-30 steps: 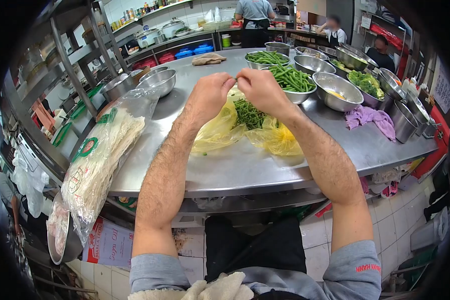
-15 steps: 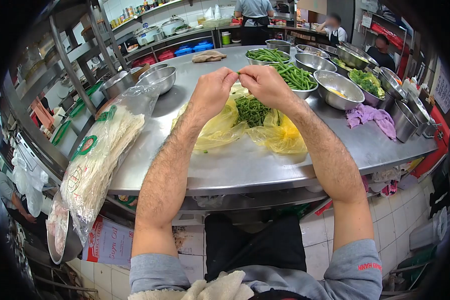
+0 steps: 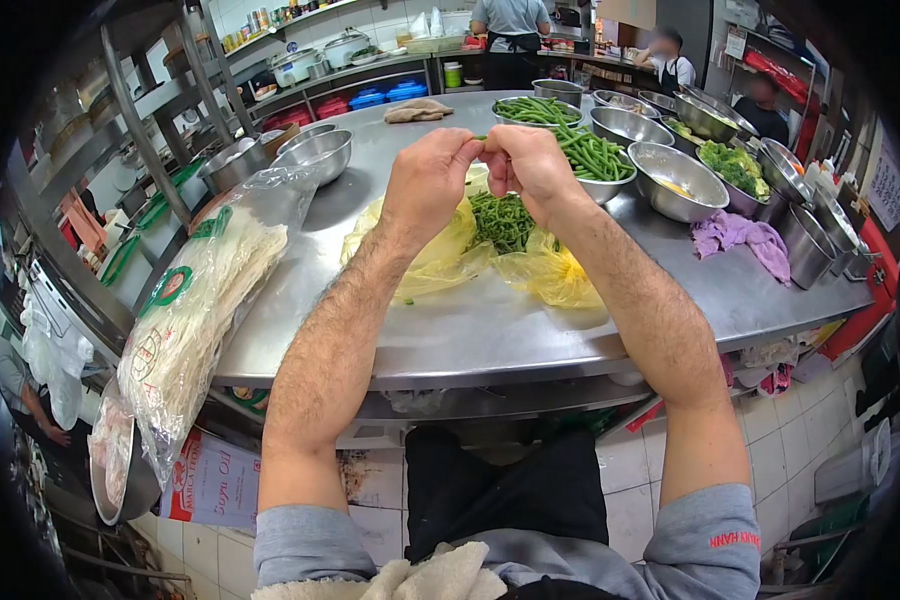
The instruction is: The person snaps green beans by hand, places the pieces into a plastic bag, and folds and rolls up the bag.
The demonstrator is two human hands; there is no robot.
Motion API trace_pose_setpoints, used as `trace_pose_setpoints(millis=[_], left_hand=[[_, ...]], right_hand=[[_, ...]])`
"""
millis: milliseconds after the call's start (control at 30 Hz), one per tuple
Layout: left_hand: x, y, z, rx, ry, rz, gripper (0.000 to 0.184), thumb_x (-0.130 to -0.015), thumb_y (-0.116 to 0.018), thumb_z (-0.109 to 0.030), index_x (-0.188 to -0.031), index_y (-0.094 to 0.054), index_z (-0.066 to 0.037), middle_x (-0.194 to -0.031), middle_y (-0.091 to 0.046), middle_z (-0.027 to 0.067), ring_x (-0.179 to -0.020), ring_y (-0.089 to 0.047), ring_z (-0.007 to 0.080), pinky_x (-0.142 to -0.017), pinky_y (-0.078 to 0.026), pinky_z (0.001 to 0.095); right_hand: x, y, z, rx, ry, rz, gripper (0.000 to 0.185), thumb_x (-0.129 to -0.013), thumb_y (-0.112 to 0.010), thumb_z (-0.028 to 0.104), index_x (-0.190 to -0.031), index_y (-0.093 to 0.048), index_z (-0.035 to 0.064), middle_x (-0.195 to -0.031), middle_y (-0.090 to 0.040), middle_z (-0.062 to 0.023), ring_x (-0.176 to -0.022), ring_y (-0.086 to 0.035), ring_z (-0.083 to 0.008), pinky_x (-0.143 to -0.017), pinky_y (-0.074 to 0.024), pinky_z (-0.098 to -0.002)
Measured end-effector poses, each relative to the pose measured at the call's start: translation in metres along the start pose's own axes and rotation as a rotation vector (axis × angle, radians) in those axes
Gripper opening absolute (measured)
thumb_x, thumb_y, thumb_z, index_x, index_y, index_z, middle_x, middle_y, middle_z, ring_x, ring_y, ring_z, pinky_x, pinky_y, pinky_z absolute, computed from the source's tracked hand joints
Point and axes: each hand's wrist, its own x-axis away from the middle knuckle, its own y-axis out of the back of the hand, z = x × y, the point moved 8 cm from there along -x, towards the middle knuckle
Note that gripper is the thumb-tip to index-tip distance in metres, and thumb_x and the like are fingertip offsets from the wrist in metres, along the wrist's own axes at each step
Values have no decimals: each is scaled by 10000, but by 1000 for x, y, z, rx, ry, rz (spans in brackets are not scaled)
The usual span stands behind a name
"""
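My left hand (image 3: 427, 178) and my right hand (image 3: 528, 168) meet fingertip to fingertip above the steel table (image 3: 470, 350). Both are closed, and a small bit of green bean (image 3: 483, 138) shows between them. Below lies an open yellow plastic bag (image 3: 435, 262) with a pile of thin green pieces (image 3: 503, 222) on it. Whole green beans (image 3: 595, 157) fill a steel bowl just beyond my right hand, and more beans (image 3: 535, 110) lie in a bowl behind it.
Steel bowls (image 3: 677, 182) and a purple cloth (image 3: 740, 236) are on the right. At the left edge lies a clear bag of white noodles (image 3: 205, 300), near two bowls (image 3: 317, 158). A beige cloth (image 3: 418, 110) lies at the back. People (image 3: 510, 40) are beyond the table.
My hands have risen slightly, still close together. The fingers of my right hand have curled and turned around the bean end.
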Motion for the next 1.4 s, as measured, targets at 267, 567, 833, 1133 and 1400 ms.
trace_pose_setpoints(millis=[267,567,833,1133,1400], left_hand=[[0,11,28,207,412,-188,238,-922,-567,-258,-877,-613,-29,-661,-597,64,-613,-584,178,-579,-456,326],[-1,6,36,696,415,-221,232,-885,-648,-258,-968,-681,-44,-926,-593,-12,-780,-520,57,-673,-431,216],[0,12,33,608,438,-234,207,-861,-682,-214,-964,-678,-35,-914,-582,-17,-714,-508,41,-590,-424,184],[13,-24,4,-174,-105,338,370,-768,-720,-224,-1101,-615,-102,-1139,-534,98,-1074,-482,274,-941,-383,370],[45,-9,87,-620,539,830,644,-676,-706,-96,-1288,-506,-111,-1388,-367,130,-1273,-367,329,-1033,-342,481]], right_hand=[[6,-18,-7,664,233,47,175,-736,-603,171,-722,-651,3,-584,-605,-113,-584,-611,-272,-587,-501,-374],[10,-27,12,445,290,199,459,-863,-615,194,-1254,-469,2,-1015,-629,-139,-913,-618,-207,-795,-497,-345],[20,-42,14,247,172,308,407,-919,-545,123,-1281,-435,-26,-896,-628,-67,-817,-595,-114,-766,-479,-264],[-17,84,48,1246,514,-326,364,-798,-482,0,-1135,-587,90,-992,-647,-163,-915,-623,-339,-788,-504,-436],[-12,107,53,1478,539,-433,266,-796,-536,59,-1043,-633,47,-1011,-629,-166,-983,-595,-318,-850,-478,-380]])
